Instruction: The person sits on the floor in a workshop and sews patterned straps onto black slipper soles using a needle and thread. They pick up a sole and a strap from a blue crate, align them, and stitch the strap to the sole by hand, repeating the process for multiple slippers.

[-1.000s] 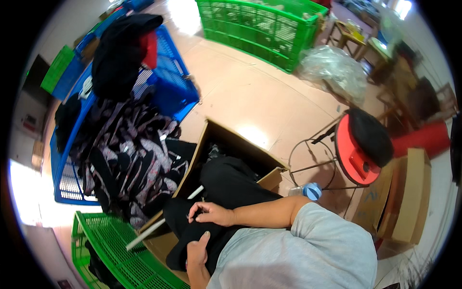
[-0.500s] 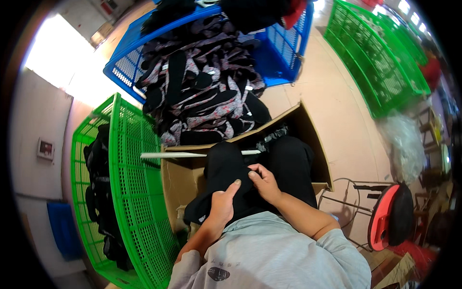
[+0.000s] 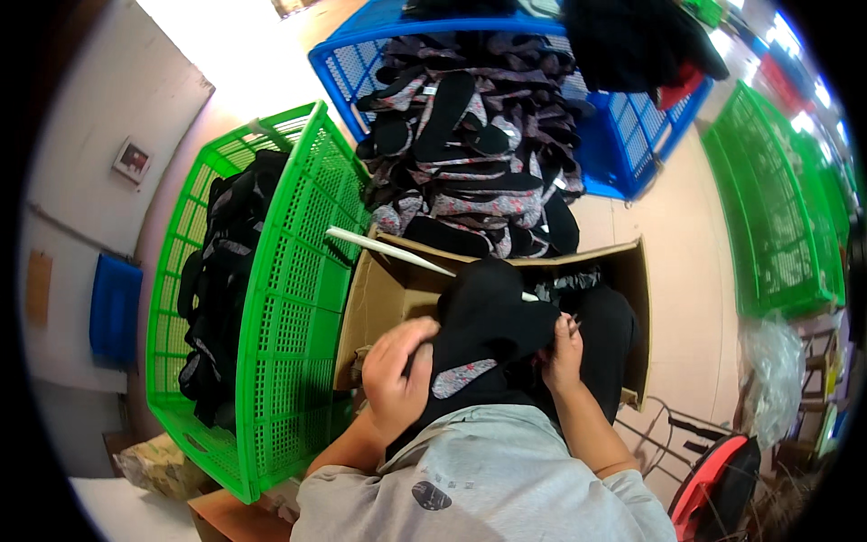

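Note:
A black fabric piece [image 3: 508, 336] is stretched across my lap, between my two hands. On its near side shows a grey patch with small reddish flecks [image 3: 465, 378]. My left hand [image 3: 396, 372] is curled at the piece's left end, thumb toward the cloth. At the other end, my right hand [image 3: 564, 354] pinches the fabric between thumb and fingers. Both knees, in black trousers, rest over an open cardboard box [image 3: 384, 289]. The black cloth blends with the trousers, so its full outline cannot be made out.
Beyond the box lies a heap of black and floral-grey fabric pieces [image 3: 488, 181], spilling from a blue crate [image 3: 623, 149]. On my left stands a green crate [image 3: 302, 298] of black pieces. A white strip [image 3: 388, 248] crosses the box; a red-and-black stool [image 3: 713, 492] is at right.
My hands have moved apart, the right one rightward and the left one to the fabric's left end. The grey flecked patch now shows. The view has turned, shifting the crates rightward.

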The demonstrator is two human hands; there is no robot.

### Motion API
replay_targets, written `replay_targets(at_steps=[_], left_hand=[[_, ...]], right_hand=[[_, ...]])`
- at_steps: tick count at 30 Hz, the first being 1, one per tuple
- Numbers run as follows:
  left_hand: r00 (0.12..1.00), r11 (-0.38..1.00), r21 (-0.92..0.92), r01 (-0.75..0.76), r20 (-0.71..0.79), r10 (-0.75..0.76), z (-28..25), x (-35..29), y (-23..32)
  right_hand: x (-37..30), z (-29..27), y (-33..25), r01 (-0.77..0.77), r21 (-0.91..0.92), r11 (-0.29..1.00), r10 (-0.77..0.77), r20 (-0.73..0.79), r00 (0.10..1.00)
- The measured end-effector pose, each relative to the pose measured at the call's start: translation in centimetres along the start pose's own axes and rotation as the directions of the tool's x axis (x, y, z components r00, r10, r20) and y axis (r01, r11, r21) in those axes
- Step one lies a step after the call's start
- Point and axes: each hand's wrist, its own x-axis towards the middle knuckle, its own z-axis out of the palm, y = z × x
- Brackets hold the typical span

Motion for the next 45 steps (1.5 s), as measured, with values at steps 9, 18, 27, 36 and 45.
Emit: replay_targets(at_steps=[9,18,27,36,45], left_hand=[[0.374,0.026,-0.416,0.909,0.788,-0.489,1.8,-5.5,-6.6],[0.219,-0.006,-0.272,0.962,0.790,-0.572,1.7,-4.0,-6.2],[0.672,0.171,-0.960,0.223,0.024,-0.740,-8.0,6.3,-9.6],[0.696,0.164,-0.886,0.434,0.214,-0.686,-2.2,7.5,-20.8],[0.555,0.425,-0.394,0.815,0.319,-0.768,9.7,9.7,-37.4]], right_hand=[[0.5,-0.7,-1.9,0.035,0.068,0.997,-0.036,0.018,0.999],[0.0,0.4,-2.5,-0.054,0.019,0.998,0.054,-0.024,0.998],[0.6,0.4,-1.1,-0.145,0.008,0.989,0.144,0.045,0.989],[0.8,0.8,-0.6,-0.229,0.015,0.973,0.228,0.043,0.973],[0.8,1.9,0.0,-0.276,0.033,0.961,0.270,0.130,0.954]])
